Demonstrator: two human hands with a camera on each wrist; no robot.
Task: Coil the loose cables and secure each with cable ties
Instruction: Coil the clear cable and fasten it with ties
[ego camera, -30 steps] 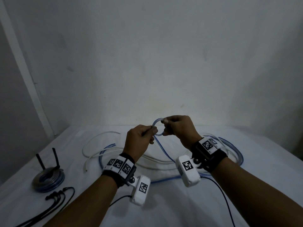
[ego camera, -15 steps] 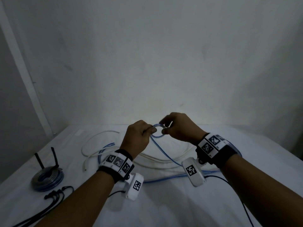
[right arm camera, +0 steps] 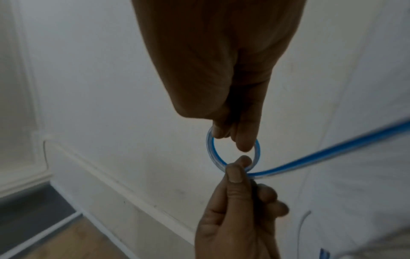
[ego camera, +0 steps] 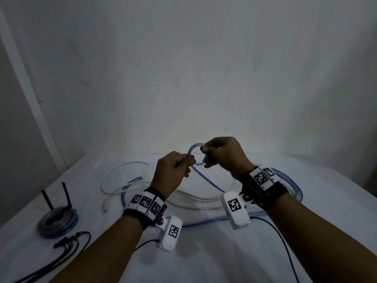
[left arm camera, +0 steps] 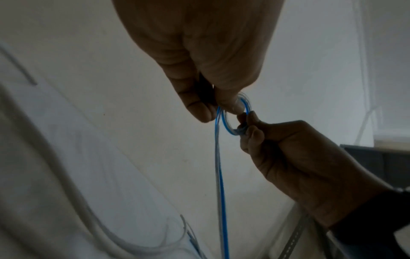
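A clear cable with a blue core (ego camera: 206,178) is bent into one small loop (ego camera: 194,148) held up above the white table. My left hand (ego camera: 186,160) pinches the loop's lower left, where the cable crosses itself. My right hand (ego camera: 206,153) pinches the loop's right side between thumb and fingers. In the left wrist view the loop (left arm camera: 235,121) sits between both hands' fingertips, with the rest of the cable hanging down. The right wrist view shows the loop (right arm camera: 233,154) and the cable (right arm camera: 332,154) running off to the right. The long remainder lies in wide curves on the table.
A white cable (ego camera: 126,176) lies loose at the table's back left. One coiled blue cable (ego camera: 58,221) with two black tie tails sticking up sits at the left. A bunch of black cable ties (ego camera: 67,244) lies near the left front edge. The wall stands close behind.
Both hands dipped and came together half a second ago, then rose again. The loop is now a little wider and higher, with the right hand above the left.
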